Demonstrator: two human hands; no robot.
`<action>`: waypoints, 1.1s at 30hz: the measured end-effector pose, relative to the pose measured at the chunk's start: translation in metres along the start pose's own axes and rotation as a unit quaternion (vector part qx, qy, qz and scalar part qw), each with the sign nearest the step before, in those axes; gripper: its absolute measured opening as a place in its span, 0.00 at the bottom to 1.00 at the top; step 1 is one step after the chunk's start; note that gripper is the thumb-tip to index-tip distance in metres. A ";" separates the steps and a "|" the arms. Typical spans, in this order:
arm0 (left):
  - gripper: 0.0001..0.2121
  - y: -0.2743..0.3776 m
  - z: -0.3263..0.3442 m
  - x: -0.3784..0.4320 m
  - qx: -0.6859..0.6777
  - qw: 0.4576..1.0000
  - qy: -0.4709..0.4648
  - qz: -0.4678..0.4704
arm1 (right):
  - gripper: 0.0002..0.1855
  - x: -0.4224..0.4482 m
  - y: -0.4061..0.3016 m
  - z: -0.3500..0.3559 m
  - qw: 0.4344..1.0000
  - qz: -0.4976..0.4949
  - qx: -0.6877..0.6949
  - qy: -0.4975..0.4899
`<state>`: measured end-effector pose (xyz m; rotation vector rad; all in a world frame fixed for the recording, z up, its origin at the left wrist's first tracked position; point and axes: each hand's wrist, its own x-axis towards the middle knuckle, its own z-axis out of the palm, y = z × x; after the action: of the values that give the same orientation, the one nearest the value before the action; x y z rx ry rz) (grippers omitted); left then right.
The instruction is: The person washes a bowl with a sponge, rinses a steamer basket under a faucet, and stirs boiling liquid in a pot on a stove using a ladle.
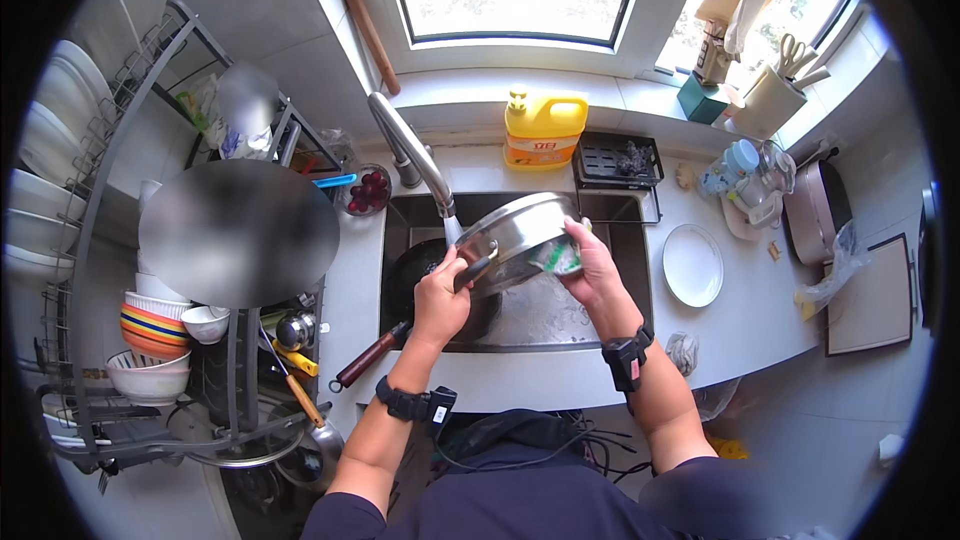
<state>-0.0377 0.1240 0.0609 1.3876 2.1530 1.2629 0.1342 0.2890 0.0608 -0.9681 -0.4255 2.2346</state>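
Observation:
Over the sink [555, 315] a stainless steel pot or steamer section [514, 229] is held tilted, close to the stream from the faucet [412, 150]. My left hand [441, 300] grips its dark side handle. On the far side, my right hand [596, 262] holds a crumpled white and green cloth or scrubbing pad [559, 256] against the pot's lower rim. Beneath, a dark frying pan [420, 270] rests in the sink, partly hidden by the pot and my left hand. Its brown handle [371, 356] reaches over the sink's front edge.
Left of the sink stand a bowl of red fruit [369, 191] and a dish rack [97, 240] with bowls. Behind it are a yellow detergent jug [544, 131] and a black basket [619, 161]. A white plate [692, 265] lies on the right counter; a knife block [769, 101] stands on the sill.

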 end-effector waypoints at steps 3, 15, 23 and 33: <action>0.10 -0.008 -0.004 0.001 -0.029 0.998 0.029 0.050 | 0.07 -0.006 0.001 -0.011 0.997 0.044 0.065 0.017; 0.21 -0.024 -0.012 -0.021 -0.751 0.471 0.094 -0.453 | 0.10 -0.048 0.057 -0.028 0.990 0.040 -0.033 -0.130; 0.13 -0.056 -0.009 -0.027 -0.681 0.607 0.119 -0.393 | 0.11 -0.046 0.024 -0.076 0.912 -0.091 -0.397 0.047; 0.12 -0.060 -0.019 -0.036 -0.659 0.685 0.051 -0.307 | 0.28 0.004 0.073 0.042 0.510 -0.325 -0.745 -0.281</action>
<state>-0.0669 0.0744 0.0168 -0.0384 0.9100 1.8584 0.0683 0.2369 0.0490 -0.4098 -2.7178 0.9088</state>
